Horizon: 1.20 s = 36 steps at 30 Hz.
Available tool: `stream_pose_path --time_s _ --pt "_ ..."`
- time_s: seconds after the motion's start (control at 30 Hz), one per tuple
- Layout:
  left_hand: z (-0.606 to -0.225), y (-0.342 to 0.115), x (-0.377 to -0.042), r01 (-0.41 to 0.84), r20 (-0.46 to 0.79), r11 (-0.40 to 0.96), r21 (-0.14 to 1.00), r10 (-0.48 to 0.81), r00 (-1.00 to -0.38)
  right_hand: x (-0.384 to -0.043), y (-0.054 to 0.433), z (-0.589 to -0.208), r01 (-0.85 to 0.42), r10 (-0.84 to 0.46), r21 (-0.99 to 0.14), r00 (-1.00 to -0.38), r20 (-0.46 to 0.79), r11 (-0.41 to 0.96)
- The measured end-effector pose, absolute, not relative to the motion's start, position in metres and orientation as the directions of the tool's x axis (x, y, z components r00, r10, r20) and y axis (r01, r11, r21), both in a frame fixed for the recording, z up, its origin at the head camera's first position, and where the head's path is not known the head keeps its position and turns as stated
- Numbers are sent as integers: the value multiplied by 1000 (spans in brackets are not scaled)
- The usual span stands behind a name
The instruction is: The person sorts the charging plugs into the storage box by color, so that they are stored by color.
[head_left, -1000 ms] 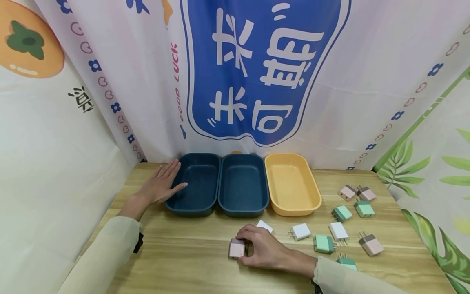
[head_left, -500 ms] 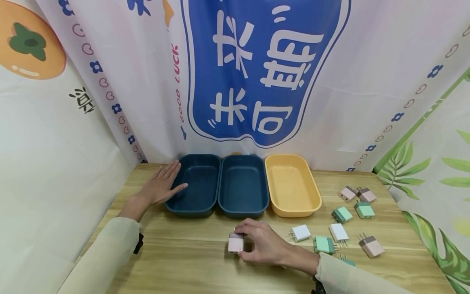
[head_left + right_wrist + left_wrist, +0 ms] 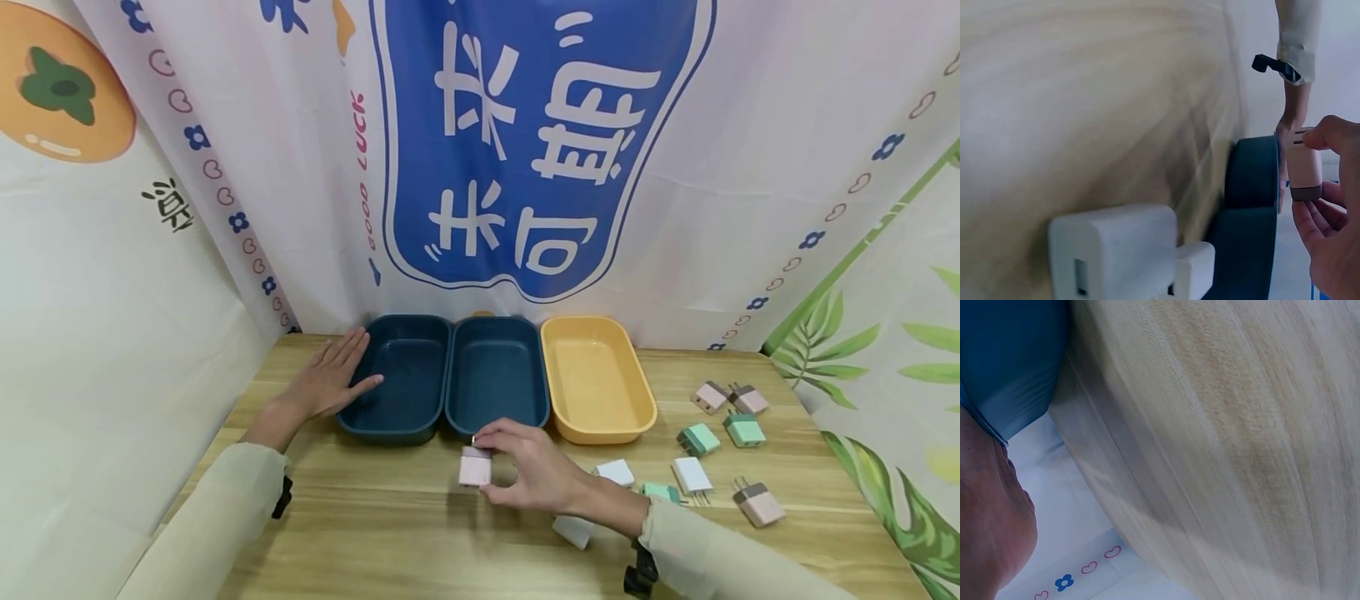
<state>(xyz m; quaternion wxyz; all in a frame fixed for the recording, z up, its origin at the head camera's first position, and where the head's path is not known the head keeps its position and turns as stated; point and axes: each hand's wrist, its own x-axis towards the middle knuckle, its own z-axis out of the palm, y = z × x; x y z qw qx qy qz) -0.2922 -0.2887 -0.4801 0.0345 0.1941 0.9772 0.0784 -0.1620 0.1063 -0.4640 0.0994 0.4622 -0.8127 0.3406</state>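
Observation:
My right hand (image 3: pixel 534 468) pinches a pink plug charger (image 3: pixel 475 468) with a brownish-grey end between thumb and fingers. It is held just above the table, in front of the middle dark blue tray (image 3: pixel 498 375). In the right wrist view, the slots of the pink charger (image 3: pixel 1304 164) face the thumb. With fingers straight, my left hand (image 3: pixel 326 379) rests on the left side of the left dark blue tray (image 3: pixel 405 433). Below my right wrist lies a white charger (image 3: pixel 573 531), and another white charger (image 3: pixel 615 472) lies beyond the wrist.
A yellow tray (image 3: pixel 600 435) stands right of the two blue ones. Several pink, green and white chargers lie on the right of the wooden table (image 3: pixel 360 517), among them a green charger (image 3: pixel 698 437) and a pink charger (image 3: pixel 759 502). A printed cloth (image 3: pixel 547 167) hangs behind.
My right hand has lifted the pink charger and carried it forward and slightly left, towards the middle tray. A white charger has come into sight below the wrist. My left hand stays put.

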Motion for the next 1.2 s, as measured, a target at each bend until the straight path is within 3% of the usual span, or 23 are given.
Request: stream_pose_path --time_s 0.53,1.2 --pt "-481 -289 -293 381 -27 910 164 391 -920 -195 90 -445 -764 -639 -526 -624 450 374" --pt "-484 -290 -293 384 -16 911 148 391 -920 -234 65 -438 -740 -592 -580 -649 478 342"
